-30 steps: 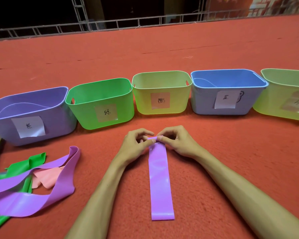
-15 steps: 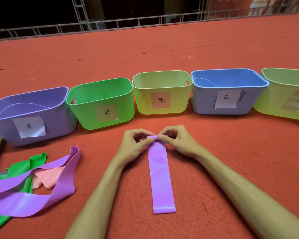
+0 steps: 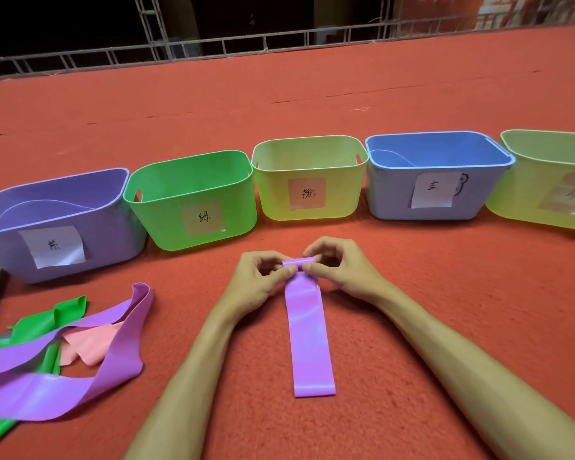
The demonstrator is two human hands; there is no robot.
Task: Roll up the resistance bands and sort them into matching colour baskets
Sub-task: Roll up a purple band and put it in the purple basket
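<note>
Purple band (image 3: 309, 340) flat on floor, long axis pointing from roll (image 3: 298, 263) back toward person. Left hand (image 3: 256, 280) and right hand (image 3: 342, 270) pinch roll's ends, both grips clenched on it. Purple basket (image 3: 107, 234) lies left of roll; left hand nearer.

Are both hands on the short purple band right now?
Touching. The head view shows the left hand and right hand each pinching the rolled far end of the short purple band between thumb and fingers.
</note>
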